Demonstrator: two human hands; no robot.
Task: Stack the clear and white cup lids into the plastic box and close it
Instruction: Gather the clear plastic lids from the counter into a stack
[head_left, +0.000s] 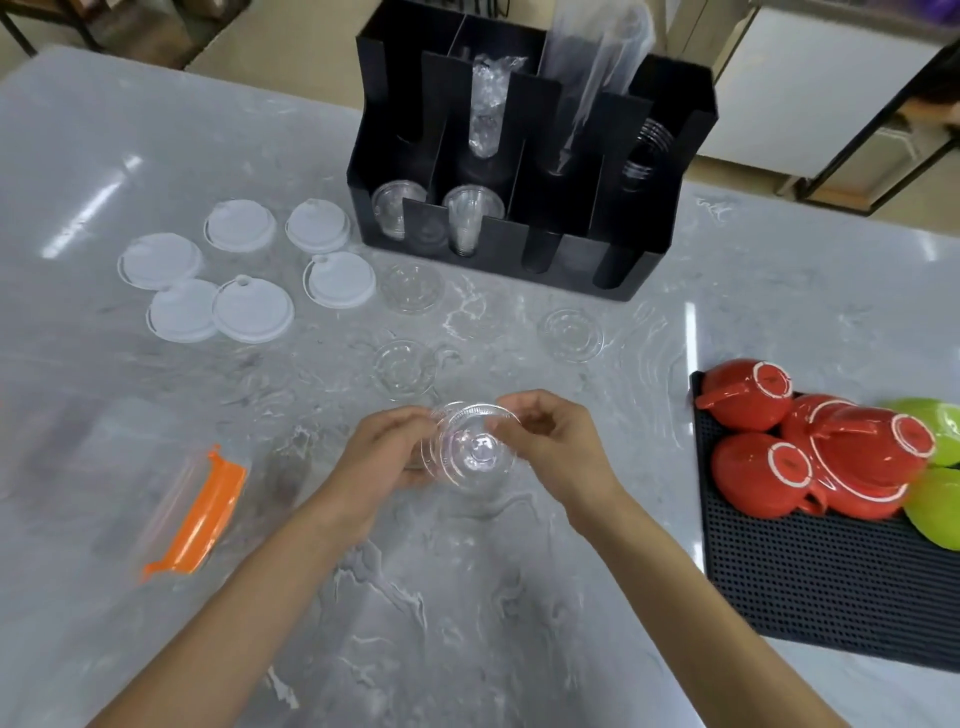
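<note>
Both hands hold a small stack of clear lids (470, 449) above the marble bench (467, 597), in front of the black cup organizer (524, 156). The left hand (387, 449) fingers curl around the stack's left edge; the right hand (550, 441) fingers pinch its right rim. 3 clear lids (410, 287) lie on the bench nearer the organizer, 6 white lids (252, 310) to its left. The plastic box (130, 467) with an orange latch (202, 512) sits farther left, blurred.

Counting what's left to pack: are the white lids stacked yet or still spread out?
Spread out. Six white lids lie flat on the marble counter, two slightly overlapping, none in a pile.
</note>
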